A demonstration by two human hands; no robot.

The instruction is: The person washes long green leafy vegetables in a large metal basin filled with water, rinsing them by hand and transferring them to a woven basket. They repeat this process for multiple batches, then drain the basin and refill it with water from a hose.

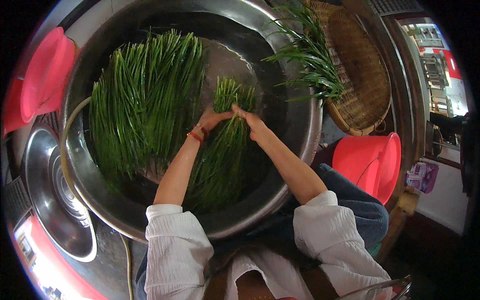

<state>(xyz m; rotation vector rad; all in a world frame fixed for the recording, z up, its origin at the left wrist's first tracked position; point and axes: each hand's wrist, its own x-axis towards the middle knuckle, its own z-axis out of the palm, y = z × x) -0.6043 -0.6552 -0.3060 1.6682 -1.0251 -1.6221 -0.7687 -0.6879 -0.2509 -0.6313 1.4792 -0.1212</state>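
Both my hands are around one bunch of long green leaves (228, 150), which look like garlic chives, over a large steel basin (302, 146) with water in it. My left hand (214, 118) grips the bunch from the left, just below its pale cut ends. On the other side my right hand (250, 119) closes on it, thumb and fingers near those of the left. The leaf tips trail down into the water towards me. A far bigger pile of the same greens (146, 101) lies in the basin's left half, cut ends away from me.
At the upper right, a woven bamboo basket (358, 67) has greens (311, 60) hanging over the basin rim. Pink buckets stand at left (47, 75) and right (360, 161). A smaller steel basin (56, 187) and a hose (64, 150) are on the left.
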